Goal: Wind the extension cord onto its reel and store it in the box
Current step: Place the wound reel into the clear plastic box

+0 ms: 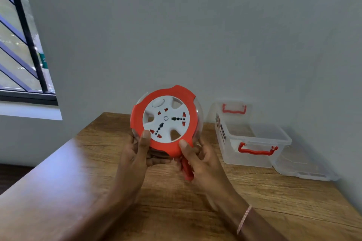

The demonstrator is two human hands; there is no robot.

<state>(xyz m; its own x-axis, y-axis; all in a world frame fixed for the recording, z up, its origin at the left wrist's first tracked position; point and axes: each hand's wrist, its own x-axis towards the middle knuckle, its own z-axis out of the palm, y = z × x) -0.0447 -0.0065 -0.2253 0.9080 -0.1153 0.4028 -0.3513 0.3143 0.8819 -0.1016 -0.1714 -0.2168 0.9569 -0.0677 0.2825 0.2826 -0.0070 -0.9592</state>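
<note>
A round extension cord reel (166,118), red-rimmed with a white socket face and a clear housing, is held up above the wooden table (195,197). My left hand (135,152) grips its lower left edge, thumb on the red rim. My right hand (197,156) grips the lower right edge, and a red plug (187,171) hangs just under that hand. The cord itself lies hidden inside the housing. A clear plastic box (252,139) with red handles stands open on the table to the right of the reel.
The box's clear lid (301,166) lies flat on the table at the box's right, near the wall. The grey wall runs close behind the table. A barred window (21,45) is at the far left. The table's left edge falls off beside my left forearm.
</note>
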